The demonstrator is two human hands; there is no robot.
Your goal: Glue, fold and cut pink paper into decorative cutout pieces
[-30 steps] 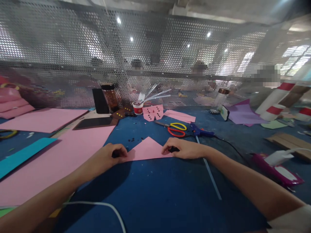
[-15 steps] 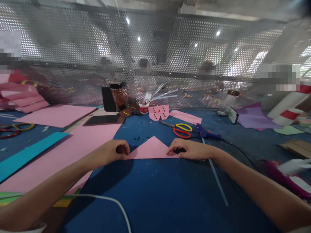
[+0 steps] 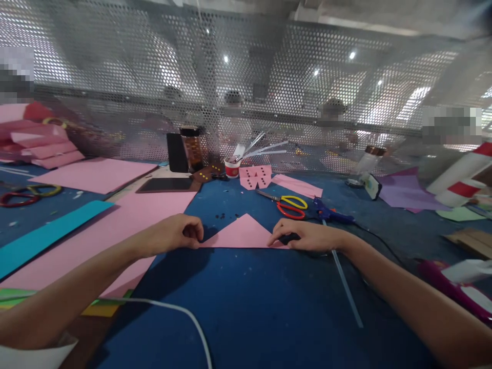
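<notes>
A pink paper triangle (image 3: 243,233) lies on the blue table with its point facing away from me and its long edge toward me. My left hand (image 3: 180,234) has curled fingers, and thumb and fingertips pinch the left corner. At the right corner, my right hand (image 3: 303,236) is bent with a gap under its palm; its index fingertip and thumb press the paper. Just beyond it are scissors (image 3: 291,207) with one red and one yellow handle, and a blue glue gun (image 3: 330,211). Small black bits (image 3: 222,216) lie behind the triangle.
Large pink sheets (image 3: 154,207) and a teal strip (image 3: 57,225) are on the left. A dotted pink paper piece (image 3: 255,177) and a red-white cup of sticks (image 3: 232,168) stand at the back, before a perforated metal screen (image 3: 269,77). A white cable (image 3: 177,310) crosses the front.
The view has shifted slightly, so most things appear a little further right. Both hands keep their places at the paper's corners, and the paper's shape looks the same.
</notes>
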